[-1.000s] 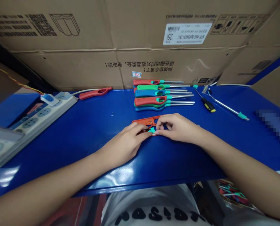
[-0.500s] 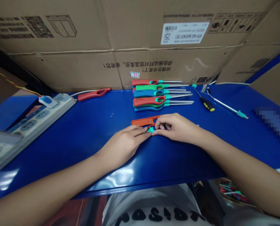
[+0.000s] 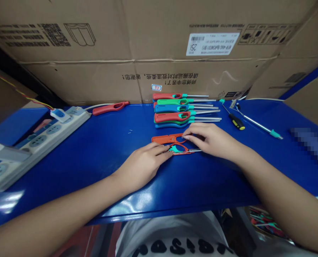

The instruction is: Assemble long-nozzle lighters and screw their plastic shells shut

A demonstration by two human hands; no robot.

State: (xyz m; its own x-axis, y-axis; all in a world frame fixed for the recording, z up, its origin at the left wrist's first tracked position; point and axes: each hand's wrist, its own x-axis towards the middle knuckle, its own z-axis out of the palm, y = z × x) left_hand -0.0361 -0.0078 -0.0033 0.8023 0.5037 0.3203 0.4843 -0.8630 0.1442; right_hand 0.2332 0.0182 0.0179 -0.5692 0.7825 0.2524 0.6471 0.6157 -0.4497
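So, our left hand (image 3: 145,160) has its thumb and fingers closed on the left end of the near orange shell (image 3: 179,154), keeping it down on the blue table (image 3: 191,185). Just right of those fingertips, we see a turquoise trigger (image 3: 174,149) sitting in the shell, and farther right a metal rod (image 3: 195,150) runs out of it, passing beneath our right hand (image 3: 209,141). That hand's bent fingers and thumb come together at the right end of the far orange shell (image 3: 164,139), which lies just beyond our left fingertips; they hide the spot, so we cannot tell whether they pinch it or only rest there.

Beyond both hands we have a pile of lighters (image 3: 172,117), rods pointing right. Past our left hand lie two pale slivers (image 3: 129,132), then a red handle (image 3: 109,108), with a power strip (image 3: 45,142) well off to its left. Out beyond our right hand are a black and yellow screwdriver (image 3: 237,122) and, farther right, a loose rod (image 3: 259,125) with a turquoise piece near its end.
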